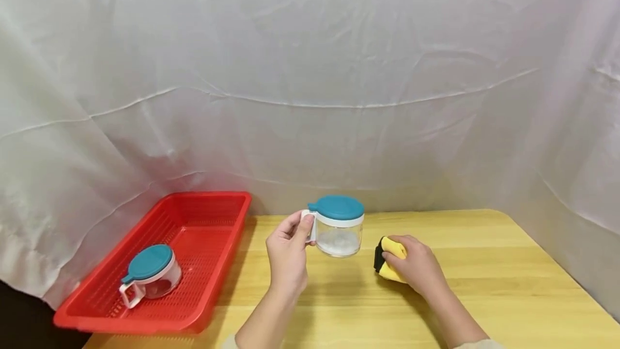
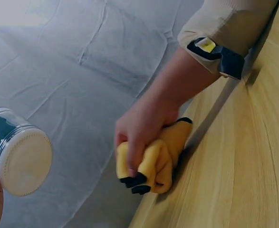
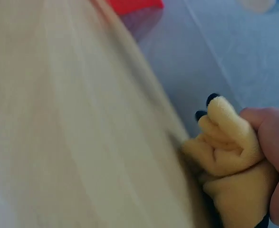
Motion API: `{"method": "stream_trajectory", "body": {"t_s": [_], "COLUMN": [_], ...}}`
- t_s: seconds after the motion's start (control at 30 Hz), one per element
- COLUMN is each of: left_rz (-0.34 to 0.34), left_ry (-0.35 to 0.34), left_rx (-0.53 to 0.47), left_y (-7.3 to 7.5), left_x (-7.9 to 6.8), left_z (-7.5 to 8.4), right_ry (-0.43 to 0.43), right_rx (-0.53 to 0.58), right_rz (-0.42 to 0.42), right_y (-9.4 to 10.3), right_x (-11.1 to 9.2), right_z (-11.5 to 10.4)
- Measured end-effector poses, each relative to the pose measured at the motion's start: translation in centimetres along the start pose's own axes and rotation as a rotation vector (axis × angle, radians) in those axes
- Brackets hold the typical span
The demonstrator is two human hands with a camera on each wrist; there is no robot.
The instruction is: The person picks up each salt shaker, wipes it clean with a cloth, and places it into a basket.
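Observation:
My left hand (image 1: 289, 255) grips the white handle of a clear glass jar (image 1: 339, 238) with a blue flip lid (image 1: 339, 207). The jar is held upright above the table, with white powder-like stuff low inside it. In the left wrist view the jar's pale round base (image 2: 26, 161) faces the camera. To the right, my right hand (image 1: 420, 264) holds a bunched yellow cloth (image 1: 393, 260) with black edging, close over the tabletop. The right wrist view shows the folded cloth (image 3: 229, 142) gathered against the palm; some fingers are hidden by it.
A red plastic basket (image 1: 223, 263) stands at the left of the wooden table (image 1: 484, 263). Inside it sits a second lidded jar (image 1: 152, 271), its handle toward the front left. A pale fabric curtain (image 1: 339, 79) hangs behind the table and along the sides.

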State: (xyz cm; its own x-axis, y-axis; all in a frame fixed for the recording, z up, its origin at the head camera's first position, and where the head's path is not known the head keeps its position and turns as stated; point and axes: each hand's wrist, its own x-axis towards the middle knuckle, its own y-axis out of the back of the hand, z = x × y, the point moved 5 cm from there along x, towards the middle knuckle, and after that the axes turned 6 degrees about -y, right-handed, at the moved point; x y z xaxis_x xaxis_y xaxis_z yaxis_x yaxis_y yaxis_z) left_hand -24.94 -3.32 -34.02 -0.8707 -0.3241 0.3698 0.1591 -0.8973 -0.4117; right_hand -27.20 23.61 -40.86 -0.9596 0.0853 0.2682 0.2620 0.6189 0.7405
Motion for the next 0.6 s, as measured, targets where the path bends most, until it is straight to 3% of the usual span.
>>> {"method": "stream_trajectory", "body": {"t_s": [0.13, 0.27, 0.6], "left_rz": [0.005, 0.035, 0.122], "left_ry": [-0.029, -0.063, -0.103], "left_rx": [0.038, 0.08, 0.187], "left_y": [0.6, 2.0, 7.0], "left_x": [0.7, 1.7, 4.0], "left_z": [0.1, 0.8, 5.2], "right_ry": [-0.051, -0.04, -0.013], "right_rx": [0.023, 0.021, -0.028], "right_rz": [-0.031, -0.038, -0.028], "right_y": [-1.1, -1.8, -1.3], "right_x": [0.7, 1.3, 1.3], "right_z": [1.4, 1.8, 2.1]}}
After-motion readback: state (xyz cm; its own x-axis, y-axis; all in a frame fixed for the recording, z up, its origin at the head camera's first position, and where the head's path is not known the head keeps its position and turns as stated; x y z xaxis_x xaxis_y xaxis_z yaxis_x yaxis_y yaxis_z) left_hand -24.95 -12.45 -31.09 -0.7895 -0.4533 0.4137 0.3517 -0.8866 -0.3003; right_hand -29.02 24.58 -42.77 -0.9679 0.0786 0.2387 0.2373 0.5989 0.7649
